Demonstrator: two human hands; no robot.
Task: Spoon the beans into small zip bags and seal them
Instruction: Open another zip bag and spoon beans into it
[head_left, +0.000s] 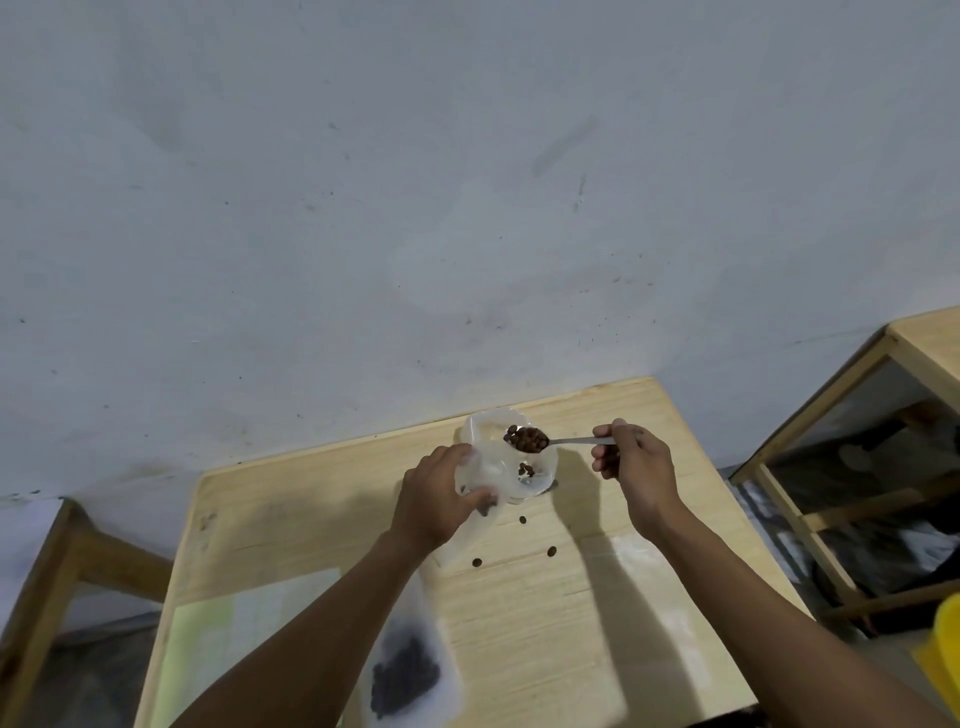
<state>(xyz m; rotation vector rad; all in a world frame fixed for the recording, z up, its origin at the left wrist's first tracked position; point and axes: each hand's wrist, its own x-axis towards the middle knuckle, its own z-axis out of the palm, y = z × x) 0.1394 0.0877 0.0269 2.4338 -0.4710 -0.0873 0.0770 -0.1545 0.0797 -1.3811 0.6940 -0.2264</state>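
My right hand pinches the handle of a metal spoon heaped with brown beans. The spoon bowl hovers over a clear glass bowl holding a few beans. My left hand grips a small clear zip bag upright by its mouth, just left of the spoon. A filled zip bag of dark beans lies flat on the table near me, partly under my left forearm.
Three loose beans lie on the wooden table in front of the bowl. Pale sheets lie at the table's left, more clear bags at right. A wall stands behind; wooden frames flank both sides.
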